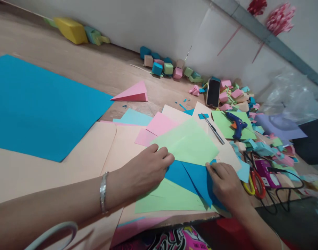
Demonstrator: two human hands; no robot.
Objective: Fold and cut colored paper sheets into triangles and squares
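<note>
Plainly, the right hand (225,180) pinches the near right corner of a pale green paper sheet (187,142) between thumb and fingers. The left hand (151,165) is curled at the sheet's near left edge; I cannot tell whether it grips. The sheet overlaps pink paper pieces (165,123) and blue paper (200,177). Farther out lie a glue gun (237,125) on bright green paper (226,132) and a smartphone (213,93).
</note>
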